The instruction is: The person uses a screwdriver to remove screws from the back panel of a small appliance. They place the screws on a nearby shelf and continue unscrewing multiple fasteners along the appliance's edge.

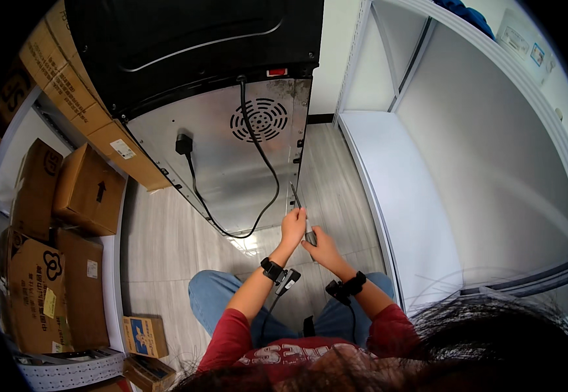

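Observation:
A screwdriver (309,228) with a thin metal shaft and a grey handle slants up and away from me. My left hand (292,227) is closed around its front part, near where shaft and handle meet. Lower on the handle, my right hand (324,247) is wrapped round the grip. The tip reaches the lower right edge of a metal back panel (222,166) on a large appliance with a black upper part (199,55); I cannot tell whether it sits in a screw. A black power cord (275,176) loops down the panel, its plug (184,144) hanging at the left.
Cardboard boxes (90,189) fill a shelf at the left, and tall cartons (78,98) stand beside the appliance. At the right is a white shelf unit (405,189) with a raised edge. A small box (145,336) lies on the tiled floor (166,251) at lower left.

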`<state>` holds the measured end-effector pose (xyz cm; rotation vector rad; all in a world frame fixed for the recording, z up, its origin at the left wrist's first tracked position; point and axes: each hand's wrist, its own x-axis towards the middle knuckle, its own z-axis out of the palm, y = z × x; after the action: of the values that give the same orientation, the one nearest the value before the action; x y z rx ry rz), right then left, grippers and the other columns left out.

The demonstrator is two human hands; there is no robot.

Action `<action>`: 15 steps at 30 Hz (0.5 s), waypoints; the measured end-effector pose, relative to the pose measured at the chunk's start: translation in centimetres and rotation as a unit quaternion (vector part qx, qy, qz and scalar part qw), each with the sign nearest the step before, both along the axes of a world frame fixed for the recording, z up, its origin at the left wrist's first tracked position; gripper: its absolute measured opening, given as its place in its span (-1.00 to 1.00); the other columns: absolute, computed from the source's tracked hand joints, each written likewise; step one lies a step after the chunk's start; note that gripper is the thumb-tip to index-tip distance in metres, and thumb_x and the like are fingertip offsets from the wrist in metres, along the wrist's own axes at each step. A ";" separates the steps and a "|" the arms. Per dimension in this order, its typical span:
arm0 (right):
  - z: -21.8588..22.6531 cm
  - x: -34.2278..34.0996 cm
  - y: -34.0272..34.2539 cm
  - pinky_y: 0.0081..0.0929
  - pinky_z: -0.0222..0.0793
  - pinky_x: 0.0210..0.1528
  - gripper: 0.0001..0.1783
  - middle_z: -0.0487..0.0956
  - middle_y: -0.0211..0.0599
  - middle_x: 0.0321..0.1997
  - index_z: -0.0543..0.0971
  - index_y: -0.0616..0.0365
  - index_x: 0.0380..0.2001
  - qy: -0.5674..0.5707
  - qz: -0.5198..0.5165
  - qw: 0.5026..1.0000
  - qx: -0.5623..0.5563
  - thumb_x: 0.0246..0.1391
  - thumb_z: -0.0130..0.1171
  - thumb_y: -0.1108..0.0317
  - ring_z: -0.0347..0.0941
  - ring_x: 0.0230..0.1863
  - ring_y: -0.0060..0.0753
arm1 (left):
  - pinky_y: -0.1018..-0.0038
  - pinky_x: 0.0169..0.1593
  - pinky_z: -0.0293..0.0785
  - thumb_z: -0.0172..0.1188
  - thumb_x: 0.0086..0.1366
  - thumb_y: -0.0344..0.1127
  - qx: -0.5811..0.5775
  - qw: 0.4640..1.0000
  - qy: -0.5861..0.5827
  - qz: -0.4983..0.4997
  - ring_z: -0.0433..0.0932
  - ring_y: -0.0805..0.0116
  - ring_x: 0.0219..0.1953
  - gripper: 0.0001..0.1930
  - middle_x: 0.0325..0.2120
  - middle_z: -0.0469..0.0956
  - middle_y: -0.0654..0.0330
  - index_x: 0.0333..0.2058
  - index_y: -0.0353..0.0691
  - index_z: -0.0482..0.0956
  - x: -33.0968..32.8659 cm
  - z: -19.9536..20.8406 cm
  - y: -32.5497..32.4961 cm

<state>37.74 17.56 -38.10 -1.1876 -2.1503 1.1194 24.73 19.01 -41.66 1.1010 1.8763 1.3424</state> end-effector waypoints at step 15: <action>1.6 -0.4 0.2 -0.12 0.29 -0.33 -0.57 0.47 0.19 -0.39 0.32 0.40 -0.18 0.036 -0.052 0.997 0.055 0.01 0.07 0.24 0.41 -0.33 0.21 | 0.34 -0.57 0.20 0.00 0.23 -0.04 0.022 0.999 0.038 -0.021 0.30 0.25 -0.71 -0.55 -0.79 0.33 0.07 -0.64 -0.35 0.38 0.2 3.0 0.3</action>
<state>37.30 17.77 -36.55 -1.1778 -2.0444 0.9717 24.95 19.26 -38.70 1.2220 1.8746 1.3421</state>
